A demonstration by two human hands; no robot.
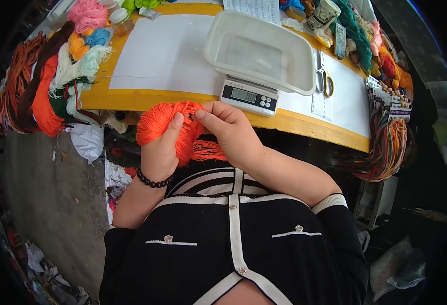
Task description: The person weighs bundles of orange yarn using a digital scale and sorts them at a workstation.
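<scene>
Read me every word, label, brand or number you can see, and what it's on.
"0.0", or just zeros, on the scale display; the decimal point is unsure.
Too small to read: the markings on the scale's front panel and the printed sheet.
Too blurred: the thread cards.

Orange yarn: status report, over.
Left hand gripping orange yarn; right hand pinching its edge. Yarn bunched, strands showing below. Nothing visibly blocking; scale and tub just beyond.
</scene>
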